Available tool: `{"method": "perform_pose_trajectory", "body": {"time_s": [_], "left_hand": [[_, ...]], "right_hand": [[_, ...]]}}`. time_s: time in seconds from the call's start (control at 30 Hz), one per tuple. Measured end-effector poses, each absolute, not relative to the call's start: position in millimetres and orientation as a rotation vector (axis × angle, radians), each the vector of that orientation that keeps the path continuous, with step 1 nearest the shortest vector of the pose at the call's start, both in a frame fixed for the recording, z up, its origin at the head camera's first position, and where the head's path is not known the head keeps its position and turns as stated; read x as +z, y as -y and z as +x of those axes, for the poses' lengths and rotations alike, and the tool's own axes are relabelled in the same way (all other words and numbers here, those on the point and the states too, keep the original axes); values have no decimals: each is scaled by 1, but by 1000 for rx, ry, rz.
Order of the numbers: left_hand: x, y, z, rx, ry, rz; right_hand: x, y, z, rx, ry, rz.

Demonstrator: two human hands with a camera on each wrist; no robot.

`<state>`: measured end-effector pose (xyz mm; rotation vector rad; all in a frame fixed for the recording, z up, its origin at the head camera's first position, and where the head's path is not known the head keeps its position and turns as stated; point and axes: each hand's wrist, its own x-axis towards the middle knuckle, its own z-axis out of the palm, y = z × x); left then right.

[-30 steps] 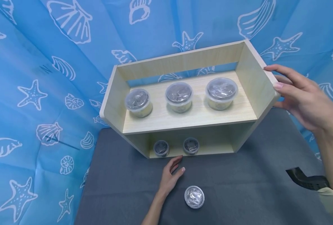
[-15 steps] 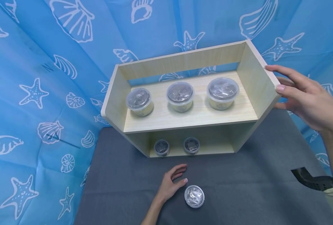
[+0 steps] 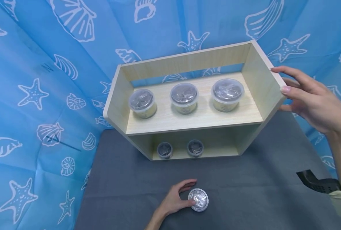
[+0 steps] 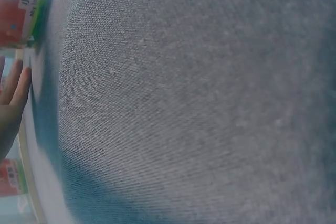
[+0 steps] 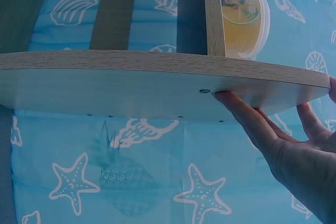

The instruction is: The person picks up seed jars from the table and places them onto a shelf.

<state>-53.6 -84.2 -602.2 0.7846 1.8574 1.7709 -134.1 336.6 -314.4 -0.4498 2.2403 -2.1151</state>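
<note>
My left hand (image 3: 174,198) is low over the table, its fingers stretched out past a small round tub (image 3: 198,200) with a shiny clear lid. The thumb tip overlaps the lid's left edge. In the left wrist view the tub (image 4: 20,20) shows a red wall with a green rim, and the straight fingers of the left hand (image 4: 11,98) are beside it. At the right end of a pale wooden two-tier shelf (image 3: 187,123), my right hand (image 3: 311,95) grips the side panel. Thumb and index finger lie on its edge; in the right wrist view, fingertips touch its outer face (image 5: 147,95).
Three larger lidded tubs, including a middle tub (image 3: 184,99), stand on the upper tier. Two smaller tubs, a left one (image 3: 164,150) and a right one (image 3: 195,148), stand below. Behind the grey-covered table (image 3: 231,188) hangs a blue seashell curtain (image 3: 156,32).
My left hand has drawn back from the shelf's lower front edge toward the tub on the table, bringing its thumb to the lid. The right hand keeps its place on the shelf.
</note>
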Motion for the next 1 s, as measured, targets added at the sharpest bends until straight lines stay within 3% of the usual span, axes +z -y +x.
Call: {"method": "perform_pose_trajectory", "body": {"time_s": [0.23,1.0], "left_hand": [[-599,84,-49,1643,-1996,942],[-604,79,-38,1387,-2299,961]], "right_hand": [[-315,-336,-133,-2111,-2284,-428],[-318,-333,-132,-2139,-2326,-354]]}}
